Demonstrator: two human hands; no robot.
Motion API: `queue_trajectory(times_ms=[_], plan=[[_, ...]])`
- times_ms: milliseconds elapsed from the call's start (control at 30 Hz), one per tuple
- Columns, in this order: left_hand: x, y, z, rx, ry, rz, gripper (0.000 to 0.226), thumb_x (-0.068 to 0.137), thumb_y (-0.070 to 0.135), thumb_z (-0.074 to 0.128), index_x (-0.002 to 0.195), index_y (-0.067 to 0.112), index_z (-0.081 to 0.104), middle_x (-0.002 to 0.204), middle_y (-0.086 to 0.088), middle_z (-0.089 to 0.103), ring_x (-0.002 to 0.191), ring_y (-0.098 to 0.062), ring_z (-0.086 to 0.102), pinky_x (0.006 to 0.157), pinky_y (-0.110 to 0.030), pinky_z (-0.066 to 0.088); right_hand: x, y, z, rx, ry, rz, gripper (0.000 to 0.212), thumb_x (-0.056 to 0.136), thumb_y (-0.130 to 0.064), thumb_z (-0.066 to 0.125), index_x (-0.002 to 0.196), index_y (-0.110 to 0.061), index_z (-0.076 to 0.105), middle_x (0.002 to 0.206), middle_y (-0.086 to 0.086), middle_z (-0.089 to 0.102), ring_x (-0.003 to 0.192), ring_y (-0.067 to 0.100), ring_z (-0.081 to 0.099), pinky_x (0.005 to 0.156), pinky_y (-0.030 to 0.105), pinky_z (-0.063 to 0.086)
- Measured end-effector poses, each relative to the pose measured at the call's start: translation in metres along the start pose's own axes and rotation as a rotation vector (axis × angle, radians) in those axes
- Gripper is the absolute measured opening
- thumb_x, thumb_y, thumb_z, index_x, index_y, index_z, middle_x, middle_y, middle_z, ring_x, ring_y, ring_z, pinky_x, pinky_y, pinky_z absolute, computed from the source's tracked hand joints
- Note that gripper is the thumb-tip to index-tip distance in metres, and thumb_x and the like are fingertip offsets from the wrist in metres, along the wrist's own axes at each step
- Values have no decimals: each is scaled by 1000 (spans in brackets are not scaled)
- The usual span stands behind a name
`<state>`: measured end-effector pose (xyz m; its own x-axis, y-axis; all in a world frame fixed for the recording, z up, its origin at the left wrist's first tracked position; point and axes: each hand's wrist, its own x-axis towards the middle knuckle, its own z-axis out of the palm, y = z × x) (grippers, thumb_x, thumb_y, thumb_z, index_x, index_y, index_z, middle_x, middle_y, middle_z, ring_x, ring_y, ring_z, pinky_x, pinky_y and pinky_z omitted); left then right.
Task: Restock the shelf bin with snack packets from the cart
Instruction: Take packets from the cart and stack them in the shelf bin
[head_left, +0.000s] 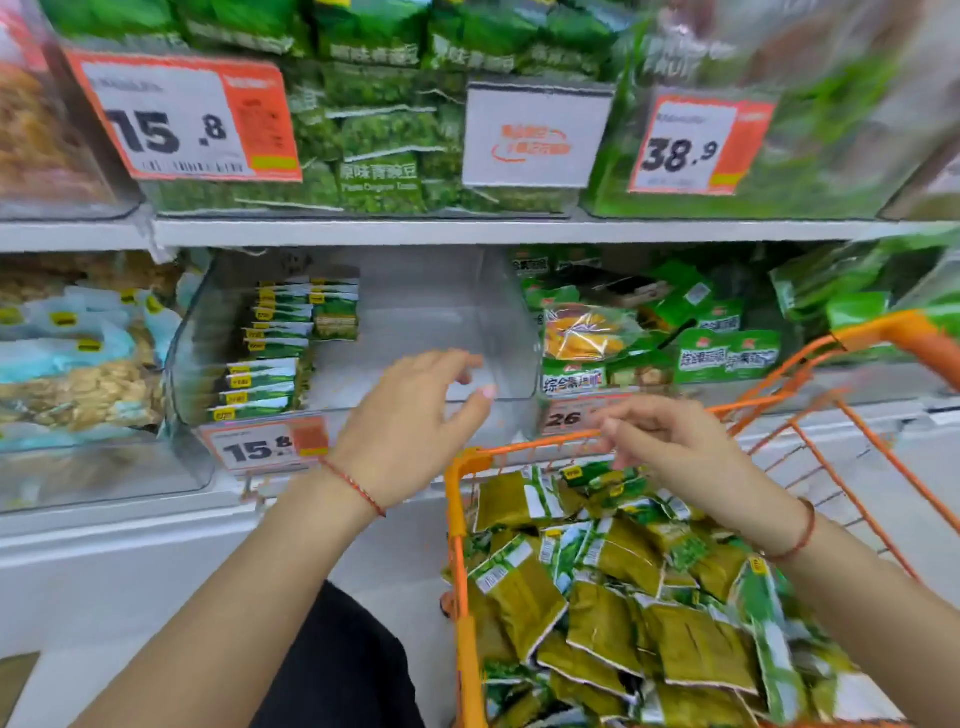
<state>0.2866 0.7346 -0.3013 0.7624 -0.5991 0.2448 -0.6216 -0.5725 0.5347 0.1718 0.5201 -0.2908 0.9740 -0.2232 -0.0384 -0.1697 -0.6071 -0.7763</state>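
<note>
Both our hands hold nothing: left hand (415, 415) open at the clear bin (506, 332) at frame centre, right hand (670, 441) with fingers loosely curled above the orange cart (460, 509) of snack packets (613, 618), lower right.

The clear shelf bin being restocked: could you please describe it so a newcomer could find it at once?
Find the white lower shelf just behind the orange cart. The clear shelf bin sits in its middle, above a 15.8 price tag. Unlike its packed neighbours, it is mostly bare, with green packets stacked only at its left.
</note>
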Motion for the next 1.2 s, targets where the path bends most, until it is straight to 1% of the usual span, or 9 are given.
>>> queue_trajectory(times_ms=[100,233,367,500,633,833,1000,1133,1200], plan=[[-8,42,29,2,-184,84,29,94,38,50,118,25,60,96,14,61,100,-10,56,84,-22,41,-28,47,-22,-247,133,55,12,92,-25,58,97,-27,69,74,-9,71,68,5,66,68,34,54],[-20,43,76,254,-331,69,43,95,49,40,133,29,47,132,3,51,121,-17,47,97,-26,40,-56,82,-43,-333,200,152,11,87,-29,65,86,-40,61,77,-14,66,73,4,62,65,18,48],[-25,52,101,232,-297,97,44,97,41,41,139,28,40,137,7,44,128,-12,38,104,-23,29,-67,100,-43,-447,154,194,19,84,-32,69,97,-38,56,92,-16,60,88,2,60,67,10,43],[-16,76,123,109,-240,9,47,94,37,49,139,26,40,136,6,45,128,-13,39,104,-23,32,-58,102,-39,-574,144,208,50,81,-13,63,125,-31,49,129,-5,43,122,15,45,87,26,47],[-5,87,147,71,-216,-100,36,90,39,57,123,26,50,125,6,53,117,-12,47,96,-24,40,-51,94,-36,-581,239,137,47,80,-2,52,119,-27,57,125,-3,46,123,18,40,86,26,44],[-7,79,154,-13,-98,-153,41,95,41,50,131,23,47,125,5,57,115,-12,53,89,-21,42,-62,100,-13,-549,50,-71,20,91,-32,49,108,-34,60,105,-16,56,104,5,54,81,22,46],[-8,80,145,-325,73,-176,32,94,39,49,119,19,48,92,3,62,82,-12,60,73,-31,53,-62,90,-7,-787,-128,-69,64,88,-62,46,142,-30,39,143,-12,40,128,11,42,97,28,40],[-5,78,143,-560,52,-257,9,94,34,52,103,32,50,93,14,58,83,5,54,73,-12,49,-61,90,0,-919,-134,-61,62,95,-36,44,151,-23,19,148,-4,39,129,19,38,95,33,43],[-3,76,143,-602,44,-268,8,95,33,51,89,35,46,79,9,57,74,-3,54,64,-10,42,-59,96,2,-927,-94,-91,60,93,-22,42,149,-25,25,140,-3,49,125,19,43,90,32,45]])
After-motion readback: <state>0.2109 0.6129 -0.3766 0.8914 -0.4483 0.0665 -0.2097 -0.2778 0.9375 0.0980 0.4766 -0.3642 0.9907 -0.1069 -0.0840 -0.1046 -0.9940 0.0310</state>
